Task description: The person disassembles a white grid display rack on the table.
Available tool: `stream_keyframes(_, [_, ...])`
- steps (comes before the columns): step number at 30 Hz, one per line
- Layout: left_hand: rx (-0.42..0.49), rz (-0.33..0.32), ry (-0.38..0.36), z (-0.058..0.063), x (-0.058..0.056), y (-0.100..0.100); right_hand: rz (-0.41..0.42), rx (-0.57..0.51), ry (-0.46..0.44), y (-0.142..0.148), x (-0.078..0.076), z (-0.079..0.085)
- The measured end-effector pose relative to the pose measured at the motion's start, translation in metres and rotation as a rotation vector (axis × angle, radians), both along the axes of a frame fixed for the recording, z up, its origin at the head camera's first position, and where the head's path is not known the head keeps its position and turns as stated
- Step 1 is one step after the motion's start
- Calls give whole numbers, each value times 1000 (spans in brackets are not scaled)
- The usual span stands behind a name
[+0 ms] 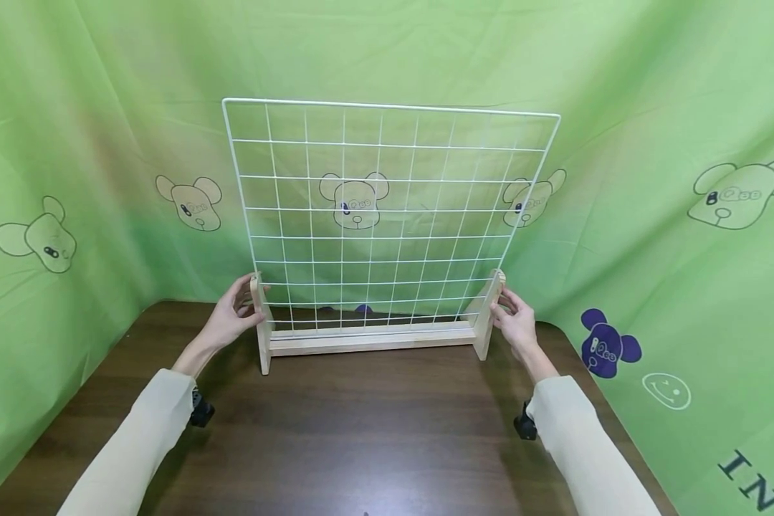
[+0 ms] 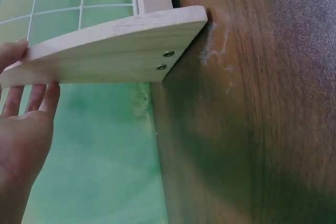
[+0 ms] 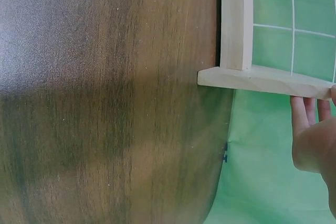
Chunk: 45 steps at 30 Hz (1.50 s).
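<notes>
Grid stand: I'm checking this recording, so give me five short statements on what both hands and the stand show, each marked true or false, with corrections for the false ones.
1. The left hand holds the left panel. True.
2. The grid lies flat on the table. False: the grid stands up from the stand.
3. The right hand grips the grid's top edge. False: it holds the right panel.
4. Two screws show on the outer face of the left panel. True.
5. The table is white. False: it is brown.
</notes>
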<state>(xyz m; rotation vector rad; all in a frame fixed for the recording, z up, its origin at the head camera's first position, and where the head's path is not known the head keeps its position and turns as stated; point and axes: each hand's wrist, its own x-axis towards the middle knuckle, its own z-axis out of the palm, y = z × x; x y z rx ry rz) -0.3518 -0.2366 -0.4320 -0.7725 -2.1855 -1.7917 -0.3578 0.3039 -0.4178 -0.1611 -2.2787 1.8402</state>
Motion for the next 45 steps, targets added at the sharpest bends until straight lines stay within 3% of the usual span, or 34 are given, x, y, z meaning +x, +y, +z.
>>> stream_keyframes(8, [-30,37,-14,0,3,-2,19,9,10,-2,-2,-1])
stream_keyframes(19, [-8,30,23,2,12,-4,40,35,26,-7,-6,1])
stream_keyframes(29, [-1,14,78,20,43,-1,114,59,37,-11,-8,2])
stream_keyframes(34, [-9,24,100,21,53,-4,125,88,63,-15,-9,2])
stream_keyframes(38, [-16,40,103,21,60,-6,137,105,85,-18,-8,1])
stream_keyframes(45, [-72,92,83,-1,60,-20,143,73,51,-25,-8,1])
